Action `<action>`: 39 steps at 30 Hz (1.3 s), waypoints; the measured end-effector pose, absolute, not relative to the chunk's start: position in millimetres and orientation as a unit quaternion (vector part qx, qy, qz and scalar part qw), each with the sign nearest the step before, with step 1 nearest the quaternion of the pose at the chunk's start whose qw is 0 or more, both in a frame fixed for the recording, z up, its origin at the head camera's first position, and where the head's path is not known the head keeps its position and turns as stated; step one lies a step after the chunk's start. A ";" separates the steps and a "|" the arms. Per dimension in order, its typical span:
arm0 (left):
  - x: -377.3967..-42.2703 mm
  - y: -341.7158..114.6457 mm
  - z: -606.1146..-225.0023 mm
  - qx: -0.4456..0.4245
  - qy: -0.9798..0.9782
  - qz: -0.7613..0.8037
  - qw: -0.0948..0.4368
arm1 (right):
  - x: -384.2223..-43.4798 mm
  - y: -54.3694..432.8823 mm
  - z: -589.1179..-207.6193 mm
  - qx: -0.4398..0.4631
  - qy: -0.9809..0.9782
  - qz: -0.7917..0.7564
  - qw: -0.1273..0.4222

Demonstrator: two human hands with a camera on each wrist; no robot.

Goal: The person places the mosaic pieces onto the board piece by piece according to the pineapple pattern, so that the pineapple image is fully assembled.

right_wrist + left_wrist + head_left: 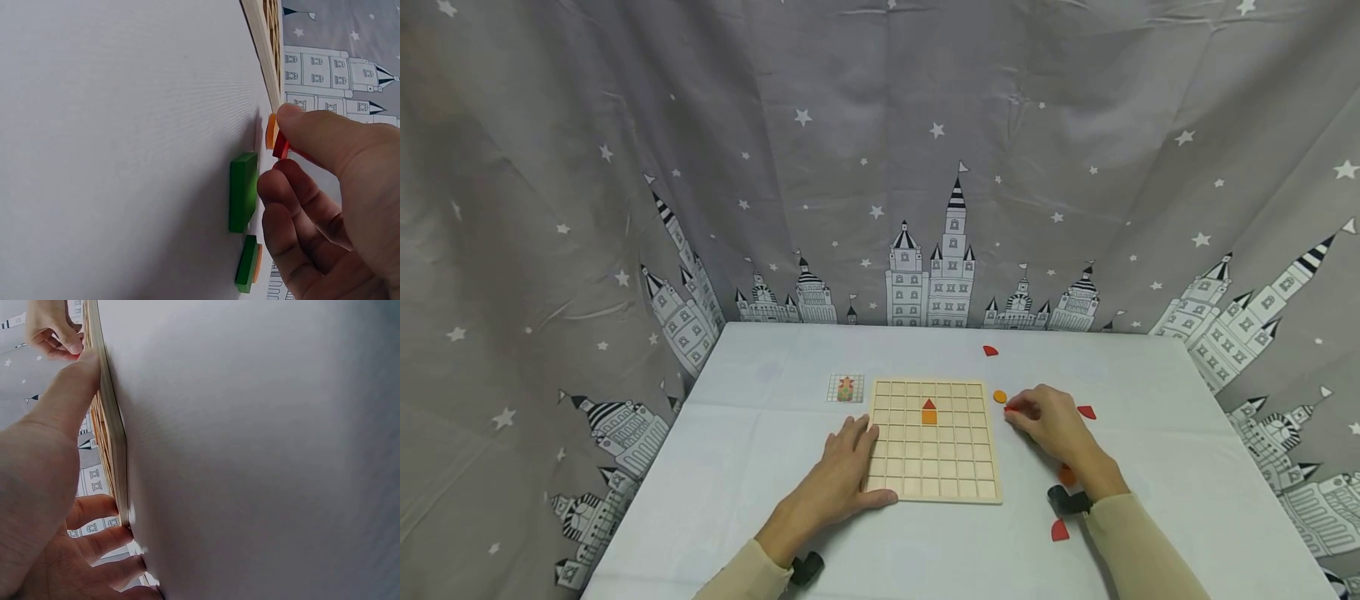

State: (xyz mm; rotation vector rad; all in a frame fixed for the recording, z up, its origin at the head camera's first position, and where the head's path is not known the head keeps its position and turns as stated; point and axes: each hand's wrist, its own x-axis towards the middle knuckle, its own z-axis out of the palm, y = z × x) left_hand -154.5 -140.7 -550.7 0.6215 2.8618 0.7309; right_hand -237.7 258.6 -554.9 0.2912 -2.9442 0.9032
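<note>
A wooden grid board [932,490] lies on the white table, with a red triangle [929,404] directly above an orange square [929,417] in its cells. My left hand [842,471] rests at the board's lower left corner, thumb along the near edge and spread fingers at the left side. Right of the board, my right hand [1051,425] pinches a small red piece [281,146] between thumb and fingertips, close over the table. An orange round piece [1000,397] lies just beyond those fingertips. Fingers cover much of the red piece, hiding its full outline.
A small pattern card [846,388] lies left of the board. Red quarter-round pieces [990,351] are scattered on the right side. Beside the right hand are green blocks [242,192], and an orange piece [1067,475] is partly under the right wrist. A grey curtain [850,100] hangs behind.
</note>
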 end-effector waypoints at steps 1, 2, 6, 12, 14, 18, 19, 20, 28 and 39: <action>-154.3 -140.7 -550.2 0.206 0.946 0.242 0.061 | -237.9 258.2 -554.8 0.099 -0.951 0.293 0.029; -154.3 -140.8 -550.3 0.206 0.946 0.242 0.060 | -238.2 257.6 -554.8 0.104 -0.949 0.294 0.033; -154.3 -141.2 -549.2 0.207 0.946 0.243 0.059 | -240.2 253.5 -554.6 0.134 -0.942 0.304 0.054; -155.5 -141.8 -549.5 0.206 0.946 0.241 0.063 | -245.0 238.9 -551.0 0.190 -0.927 0.317 0.063; -155.4 -142.1 -550.0 0.205 0.946 0.241 0.063 | -247.1 233.1 -550.6 0.204 -0.923 0.321 0.052; -154.5 -142.7 -551.4 0.202 0.946 0.245 0.068 | -250.9 221.8 -550.0 0.224 -0.919 0.324 0.026; -154.4 -142.8 -551.7 0.202 0.946 0.246 0.068 | -251.9 219.2 -549.8 0.229 -0.918 0.324 0.021; -154.3 -142.8 -551.9 0.202 0.945 0.247 0.068 | -252.8 216.7 -549.5 0.235 -0.916 0.324 0.016; -155.5 -142.1 -552.1 0.204 0.947 0.239 0.066 | -259.8 199.9 -548.7 0.279 -0.904 0.324 -0.019; -153.8 -141.7 -550.9 0.201 0.945 0.248 0.072 | -268.4 186.7 -552.1 0.315 -0.895 0.313 -0.039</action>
